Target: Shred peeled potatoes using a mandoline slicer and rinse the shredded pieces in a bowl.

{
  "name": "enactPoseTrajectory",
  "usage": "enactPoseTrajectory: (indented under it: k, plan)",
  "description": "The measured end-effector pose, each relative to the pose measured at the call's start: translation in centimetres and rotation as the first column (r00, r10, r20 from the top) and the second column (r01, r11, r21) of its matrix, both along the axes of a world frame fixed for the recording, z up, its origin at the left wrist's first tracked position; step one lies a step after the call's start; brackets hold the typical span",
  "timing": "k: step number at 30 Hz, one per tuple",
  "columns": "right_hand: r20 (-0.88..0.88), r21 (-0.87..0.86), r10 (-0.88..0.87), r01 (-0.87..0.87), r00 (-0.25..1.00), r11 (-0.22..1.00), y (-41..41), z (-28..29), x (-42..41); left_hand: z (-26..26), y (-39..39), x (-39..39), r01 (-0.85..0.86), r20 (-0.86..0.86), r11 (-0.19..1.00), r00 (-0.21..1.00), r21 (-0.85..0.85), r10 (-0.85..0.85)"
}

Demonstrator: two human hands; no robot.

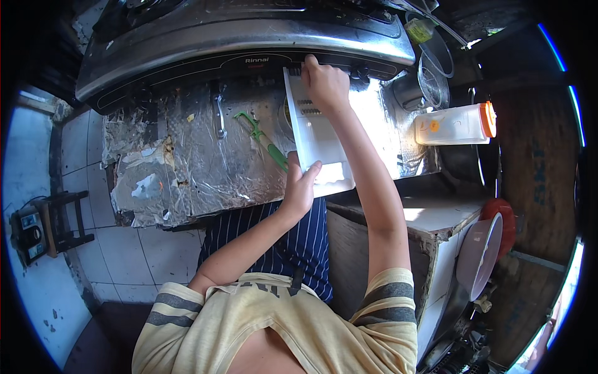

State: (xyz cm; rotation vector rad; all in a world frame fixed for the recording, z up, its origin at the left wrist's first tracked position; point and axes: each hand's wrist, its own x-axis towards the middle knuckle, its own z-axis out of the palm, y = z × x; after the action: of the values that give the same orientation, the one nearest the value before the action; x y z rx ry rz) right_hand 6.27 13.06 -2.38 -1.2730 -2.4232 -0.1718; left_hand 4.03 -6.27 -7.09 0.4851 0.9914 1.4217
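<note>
A long white plastic grater tray (322, 140) slants across the foil-covered counter, its toothed slots towards the far end. My left hand (300, 184) grips its near left edge, thumb over the top. My right hand (326, 84) is curled over the far end, close to the stove's front panel. Its fingers and palm face away from view, so whatever it may hold is hidden. A green-handled peeler (266, 140) lies on the counter left of the tray, its lower end running behind my left hand. Part of a round object (283, 117) shows beside the tray's left wall.
Beyond the counter stands a Rinnai gas stove (243, 42) with a knob (359, 74) near my right hand. A metal spanner-like tool (220, 117) lies at left. At right are an orange-lidded plastic jug (453, 124), a wire strainer (433, 82) and a pink basin (479, 257).
</note>
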Motion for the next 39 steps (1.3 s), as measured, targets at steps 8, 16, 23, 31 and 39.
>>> enactPoseTrajectory:
  k: [8, 16, 23, 31, 39]
  plan:
    - [0.045, -0.112, 0.143, -0.138, 0.989, 0.984, -9.6, 1.3, 4.9, -0.7, 0.2, 0.2, -0.073, 0.004, 0.996, 0.997, 0.044, 0.073]
    - [-0.017, 0.008, 0.051, -0.051, 0.999, 0.999, -4.6, 0.0, 2.5, -0.9, -0.1, 0.1, -0.012, -0.031, 0.999, 0.999, 0.031, 0.013]
    - [-0.001, -0.004, -0.009, 0.009, 1.0, 1.0, -2.4, -0.4, 1.0, 0.8, -0.2, -0.5, 0.012, 0.034, 1.0, 0.999, -0.021, -0.011]
    - [-0.02, -0.04, -0.122, 0.121, 0.992, 0.992, -1.0, 0.7, 0.2, 0.0, 0.0, -0.5, 0.049, -0.029, 0.998, 0.998, -0.035, -0.05]
    - [-0.27, -0.384, -0.055, -0.056, 0.961, 0.922, -9.4, 2.2, 6.4, 2.0, 0.1, -0.4, 0.005, 0.171, 1.0, 0.985, 0.019, -0.008]
